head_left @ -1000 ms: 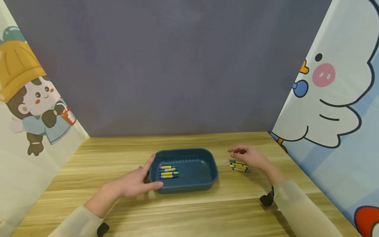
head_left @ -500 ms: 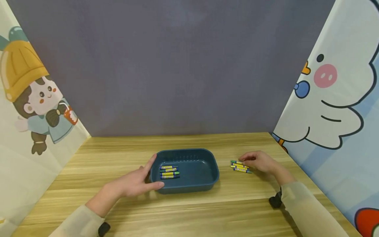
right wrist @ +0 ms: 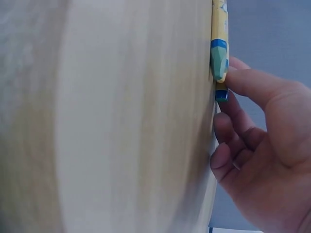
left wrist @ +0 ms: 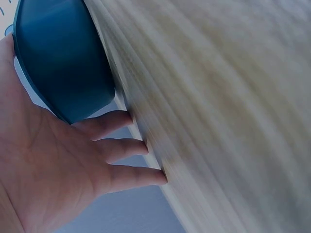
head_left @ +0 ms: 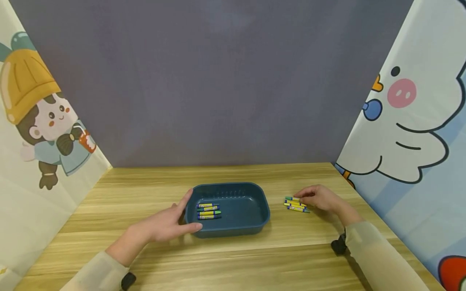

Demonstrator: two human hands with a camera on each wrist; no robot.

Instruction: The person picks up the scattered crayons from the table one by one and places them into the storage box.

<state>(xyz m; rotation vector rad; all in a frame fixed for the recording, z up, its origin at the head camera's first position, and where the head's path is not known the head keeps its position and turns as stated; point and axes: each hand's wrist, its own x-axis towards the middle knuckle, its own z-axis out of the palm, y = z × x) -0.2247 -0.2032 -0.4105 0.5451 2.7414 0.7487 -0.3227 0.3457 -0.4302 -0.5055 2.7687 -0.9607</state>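
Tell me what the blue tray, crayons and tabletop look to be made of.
Blue tray: probably plastic, smooth with a soft sheen; its rounded corners look moulded.
Crayons: likely wax or oil pastel in paper sleeves; coloured tips emerge from printed yellow-and-blue wrapping.
Tabletop: wood or wood-look laminate; grain streaks show, but which is unclear.

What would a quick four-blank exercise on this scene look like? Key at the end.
1. The number of crayons inside the blue tray is ____.
2. The hand touching the tray is the person's ____ one.
3. In the head view, the loose crayons lie on the table to the tray's ____.
4. Besides their blue parts, the crayon wrappers are mainly ____.

Missing words: four; left; right; yellow.
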